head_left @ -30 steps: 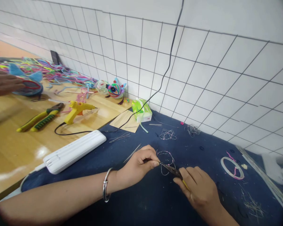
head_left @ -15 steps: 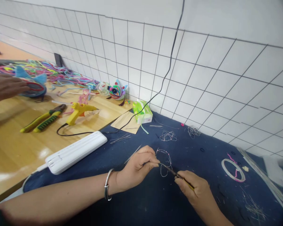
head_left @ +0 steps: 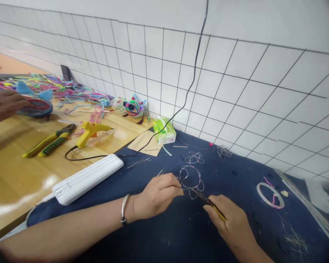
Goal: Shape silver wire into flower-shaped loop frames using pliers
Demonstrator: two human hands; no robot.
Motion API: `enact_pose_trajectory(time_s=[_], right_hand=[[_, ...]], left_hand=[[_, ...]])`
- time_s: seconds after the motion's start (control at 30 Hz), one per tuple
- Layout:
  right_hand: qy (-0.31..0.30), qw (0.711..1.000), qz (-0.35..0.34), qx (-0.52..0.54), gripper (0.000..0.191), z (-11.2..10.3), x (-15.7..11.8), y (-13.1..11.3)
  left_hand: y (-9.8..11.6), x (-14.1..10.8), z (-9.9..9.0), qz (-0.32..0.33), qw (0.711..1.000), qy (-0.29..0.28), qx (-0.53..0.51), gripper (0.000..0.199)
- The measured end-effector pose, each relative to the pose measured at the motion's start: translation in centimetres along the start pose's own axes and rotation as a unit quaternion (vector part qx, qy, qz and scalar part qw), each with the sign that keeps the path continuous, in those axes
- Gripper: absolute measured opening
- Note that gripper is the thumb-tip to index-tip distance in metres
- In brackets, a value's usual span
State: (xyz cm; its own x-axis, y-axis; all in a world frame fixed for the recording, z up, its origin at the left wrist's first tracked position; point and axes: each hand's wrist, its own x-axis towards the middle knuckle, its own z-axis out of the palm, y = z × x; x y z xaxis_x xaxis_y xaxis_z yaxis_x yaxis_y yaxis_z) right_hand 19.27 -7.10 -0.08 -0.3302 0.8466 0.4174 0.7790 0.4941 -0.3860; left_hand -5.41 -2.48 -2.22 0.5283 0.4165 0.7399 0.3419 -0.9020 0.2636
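My left hand point(head_left: 157, 194), with a silver bangle at its wrist, is closed in a pinch on the edge of a thin wire ring point(head_left: 200, 175). Small loops and pinkish spots run round this ring, which is held above the dark blue cloth. My right hand point(head_left: 228, 218) is wrapped round a pair of pliers point(head_left: 204, 198) with yellow-edged handles. The pliers' narrow jaws touch the lower part of the ring, just right of my left fingertips. Whether the jaws grip the wire is too small to tell.
A white power strip point(head_left: 87, 179), a yellow glue gun point(head_left: 89, 133) and larger pliers point(head_left: 50, 140) lie left. Behind are a tissue pack point(head_left: 164, 130) and tangled wire point(head_left: 195, 157). A tape roll point(head_left: 271, 195) lies right. Another person's hand point(head_left: 5, 106) is over a blue eared item point(head_left: 37, 109).
The wire ring has turned and now shows as a rounder loop. The pliers' tip has come slightly away from my left fingertips. The view has shifted a little.
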Motion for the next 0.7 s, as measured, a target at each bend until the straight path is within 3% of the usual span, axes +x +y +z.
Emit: enact_pose_trajectory(time_s=[0.13,0.23,0.37,0.53,0.7], right_hand=[[0.066,0.987,-0.101,-0.11,0.02,0.1,-0.2,0.4],[0.069,0.979,-0.127,-0.142,0.02,0.0,0.0,0.3],[0.065,0.976,-0.141,-0.154,0.02,0.0,0.0,0.1],[0.057,0.975,-0.137,-0.167,0.019,0.2,-0.2,-0.2],[0.015,0.997,-0.057,-0.041,0.02,0.3,0.0,-0.4]], left_hand=[[0.5,0.3,0.0,-0.075,0.996,-0.025,-0.036,0.017],[0.8,0.5,0.2,-0.123,0.991,-0.045,-0.029,0.013],[0.8,0.4,0.3,-0.121,0.99,-0.059,0.043,0.013],[1.2,0.6,0.0,-0.074,0.989,-0.095,0.084,0.01],[1.5,0.6,-0.1,-0.131,0.986,-0.101,0.012,0.012]])
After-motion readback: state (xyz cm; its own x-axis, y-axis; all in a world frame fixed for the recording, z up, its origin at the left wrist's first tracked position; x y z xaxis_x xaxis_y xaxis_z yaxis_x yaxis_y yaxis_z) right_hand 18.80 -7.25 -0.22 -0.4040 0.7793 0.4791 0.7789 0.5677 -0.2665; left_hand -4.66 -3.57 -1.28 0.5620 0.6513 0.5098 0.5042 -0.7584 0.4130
